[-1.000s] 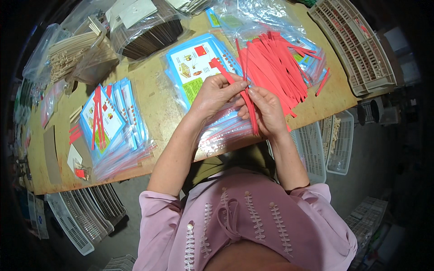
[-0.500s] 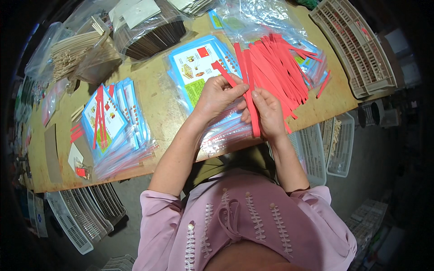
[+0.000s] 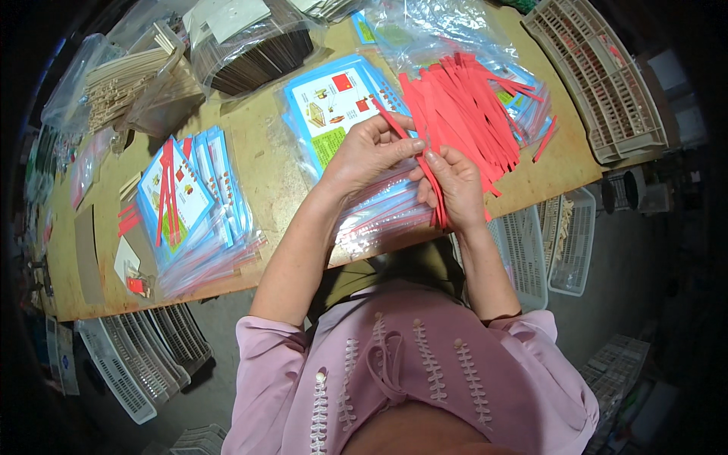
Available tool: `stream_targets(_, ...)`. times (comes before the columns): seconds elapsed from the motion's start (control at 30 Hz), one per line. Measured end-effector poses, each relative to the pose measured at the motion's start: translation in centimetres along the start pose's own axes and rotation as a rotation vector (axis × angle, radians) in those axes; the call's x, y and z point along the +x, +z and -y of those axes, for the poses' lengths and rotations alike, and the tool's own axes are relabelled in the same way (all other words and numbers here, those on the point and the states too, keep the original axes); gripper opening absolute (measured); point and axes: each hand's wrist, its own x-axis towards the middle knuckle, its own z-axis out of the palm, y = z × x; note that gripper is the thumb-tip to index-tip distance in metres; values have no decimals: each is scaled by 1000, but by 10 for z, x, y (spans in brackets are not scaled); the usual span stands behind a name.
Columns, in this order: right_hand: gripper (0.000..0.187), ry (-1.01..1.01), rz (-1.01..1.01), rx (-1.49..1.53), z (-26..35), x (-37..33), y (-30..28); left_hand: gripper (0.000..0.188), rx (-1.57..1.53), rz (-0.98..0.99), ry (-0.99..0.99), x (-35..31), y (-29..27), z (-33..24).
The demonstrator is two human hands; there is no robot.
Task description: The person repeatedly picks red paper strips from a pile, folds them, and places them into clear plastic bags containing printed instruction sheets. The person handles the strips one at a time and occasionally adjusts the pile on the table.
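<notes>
Two hands are near each other above the surface [image 3: 265, 163], thumb tips almost meeting. The left hand [image 3: 371, 155] has its fingers curled and its thumb pressed on thin, flat red strips [image 3: 392, 125]; the right hand [image 3: 459, 182] pinches them lower, between thumb and bent fingers. How many strips are in this hold, I cannot tell. Both wrists are nearly straight, the forearms coming up from below.

Just beyond the right hand lies one loose heap [image 3: 474, 121] of many similar strips, matte and straight. Under and beside the hands is one stack [image 3: 327, 140] of glossy clear bags with blue-edged printed cards. A second such pile [image 3: 227, 208] is well to the left, with a few red strips across its top.

Farther away are one bundle [image 3: 125, 91] of slim wooden sticks and one bag [image 3: 262, 64] of dark, thin slats. One ribbed beige crate [image 3: 599, 83] stands at the right edge.
</notes>
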Motion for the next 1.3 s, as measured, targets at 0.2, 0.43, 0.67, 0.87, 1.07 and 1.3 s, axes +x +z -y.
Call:
stream_targets(0.2, 19, 15, 5, -25, -2, -4, -2, 17, 126, -36, 99, 6, -10, 7)
stream_targets(0.43, 18, 65, 42, -83, -4, -6, -9, 20, 87, -20, 112, 8, -13, 9)
stream_targets(0.67, 16, 105, 37, -166, 3, -14, -9, 26, -217, -123, 51, 1, -18, -18)
stream_targets(0.87, 16, 137, 100, -172, 0, -19, -13, 26, -236, -116, 22, -1, -25, -20)
stream_targets(1.07, 17, 168, 138, -211, -1, -21, -13, 19, -206, -51, 2, 3, -31, -14)
stream_targets(1.3, 17, 167, 159, -179, -4, -18, -19, 19, -245, -38, -29, 1, -28, -17)
